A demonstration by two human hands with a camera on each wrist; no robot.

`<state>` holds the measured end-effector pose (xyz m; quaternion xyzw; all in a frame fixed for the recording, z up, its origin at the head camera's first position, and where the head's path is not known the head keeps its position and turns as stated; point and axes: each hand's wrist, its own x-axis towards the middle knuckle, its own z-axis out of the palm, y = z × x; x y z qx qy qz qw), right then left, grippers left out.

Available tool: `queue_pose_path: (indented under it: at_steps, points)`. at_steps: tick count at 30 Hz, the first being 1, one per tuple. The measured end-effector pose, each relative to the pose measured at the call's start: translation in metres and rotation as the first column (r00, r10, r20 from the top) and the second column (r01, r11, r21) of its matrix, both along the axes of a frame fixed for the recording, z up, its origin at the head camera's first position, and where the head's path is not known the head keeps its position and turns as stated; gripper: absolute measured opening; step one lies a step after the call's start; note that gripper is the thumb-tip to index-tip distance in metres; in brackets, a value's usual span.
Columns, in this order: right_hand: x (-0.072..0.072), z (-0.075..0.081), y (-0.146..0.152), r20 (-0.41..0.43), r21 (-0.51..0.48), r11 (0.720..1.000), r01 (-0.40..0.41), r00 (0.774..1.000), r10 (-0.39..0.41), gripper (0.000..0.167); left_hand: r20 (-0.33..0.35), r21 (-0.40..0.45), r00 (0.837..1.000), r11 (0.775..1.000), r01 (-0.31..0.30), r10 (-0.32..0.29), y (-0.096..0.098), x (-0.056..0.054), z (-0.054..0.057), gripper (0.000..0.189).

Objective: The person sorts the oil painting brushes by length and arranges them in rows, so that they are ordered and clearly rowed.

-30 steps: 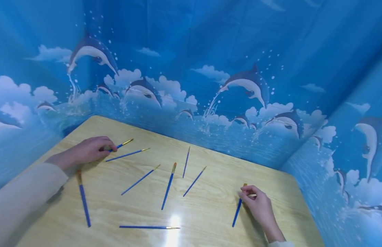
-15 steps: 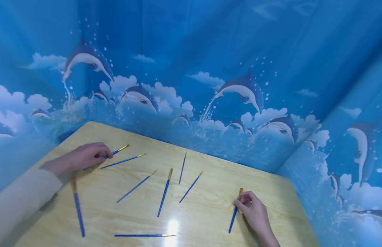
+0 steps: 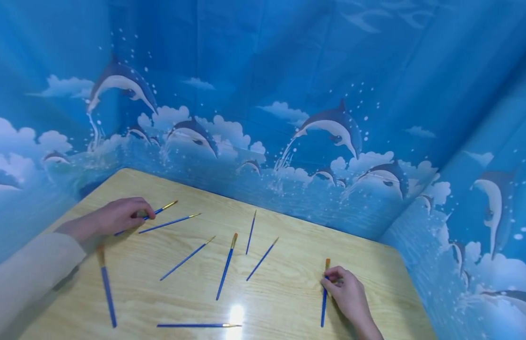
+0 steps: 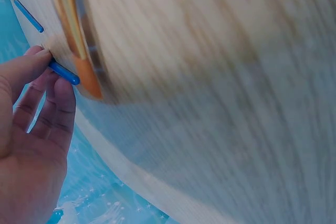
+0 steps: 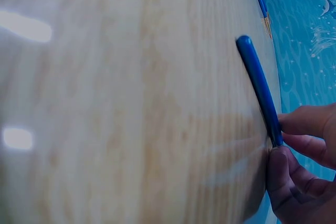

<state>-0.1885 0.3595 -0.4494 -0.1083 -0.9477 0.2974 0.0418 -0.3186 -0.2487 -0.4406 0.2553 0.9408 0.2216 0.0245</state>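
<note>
At the far left of the table, my left hand [image 3: 120, 216] pinches a blue-handled paintbrush [image 3: 164, 207] between thumb and fingers. The brush's gold ferrule and tip point away to the right. In the left wrist view the blue handle end [image 4: 65, 73] pokes out beside the fingers. On the right side, my right hand [image 3: 349, 295] pinches a flat paintbrush [image 3: 323, 309] near its ferrule. Its orange bristles face the far edge and its handle points toward me. The right wrist view shows that blue handle [image 5: 257, 87] along the tabletop, with the bristles hidden.
Several more paintbrushes lie spread on the wooden table [image 3: 288, 302]: a wide brush [image 3: 107, 293] by the left sleeve, a thin brush [image 3: 190, 325] lying crosswise in front, and a flat brush [image 3: 226, 271] mid-table. A dolphin-print curtain [image 3: 263, 118] surrounds the table's far edges.
The right hand has turned its paintbrush, so the handle now points more directly toward me. The left hand keeps its grip. The head view has shifted slightly, making the table appear lower.
</note>
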Motion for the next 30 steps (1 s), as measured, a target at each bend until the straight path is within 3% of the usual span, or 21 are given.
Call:
queue_pose_path:
  at_steps: [30]
  points:
    - [-0.0027,0.0011,-0.0076,0.023,0.040,0.999,-0.007,1.000,0.006,0.016,0.006,-0.002,1.000,1.000,-0.013,0.013,0.0009,0.0003,0.0007,0.018]
